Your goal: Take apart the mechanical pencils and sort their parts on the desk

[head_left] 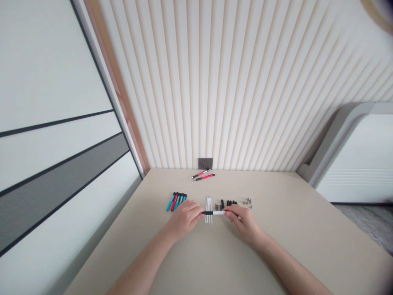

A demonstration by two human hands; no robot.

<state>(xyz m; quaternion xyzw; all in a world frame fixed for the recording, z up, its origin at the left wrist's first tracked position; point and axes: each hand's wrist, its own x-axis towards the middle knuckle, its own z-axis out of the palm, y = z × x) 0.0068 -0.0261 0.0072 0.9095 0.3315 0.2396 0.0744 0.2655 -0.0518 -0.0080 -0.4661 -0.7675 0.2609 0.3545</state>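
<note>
Between my two hands a black-and-white pen is held level above the table. My left hand pinches its black end, and the fingers of my right hand are closed on its white end. Just behind the pen, thin white refills lie side by side, partly covered by it. Several blue and red pen barrels with black ends lie beyond my left hand, which hides some of them. Black rubber-like pieces sit past my right hand, beside small grey parts.
Two red-and-black pens lie at the table's back, below a dark wall socket. More small grey pieces are scattered at right. A ribbed wall borders the beige table; a white-and-grey cabinet stands left.
</note>
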